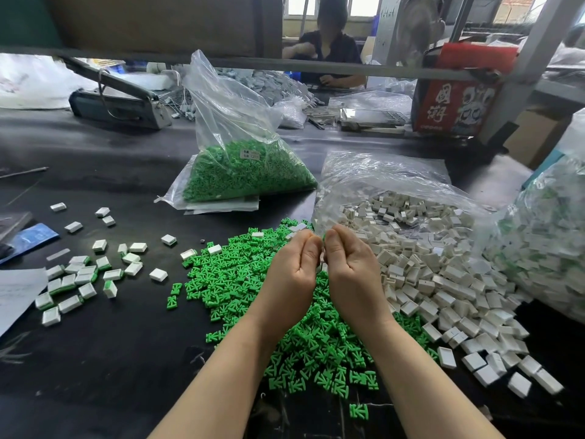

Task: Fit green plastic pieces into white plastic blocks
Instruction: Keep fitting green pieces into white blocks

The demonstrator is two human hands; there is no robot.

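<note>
A heap of loose green plastic pieces [240, 280] covers the black table in front of me. To its right a heap of white plastic blocks [443, 280] spills out of a clear bag. My left hand [292, 270] and my right hand [348, 267] are held together above the green heap, fingers curled inward and fingertips meeting. A sliver of green and a bit of white show between the hands, so a small piece is pinched there. Which hand holds which part is hidden. Fitted white blocks with green edges [79, 277] lie scattered at the left.
A clear bag of green pieces [247, 172] stands behind the heap. Another bag of fitted blocks [544, 248] fills the right edge. A heat sealer [120, 103] sits at the back left, a red box [456, 103] at the back right. A person sits across the table.
</note>
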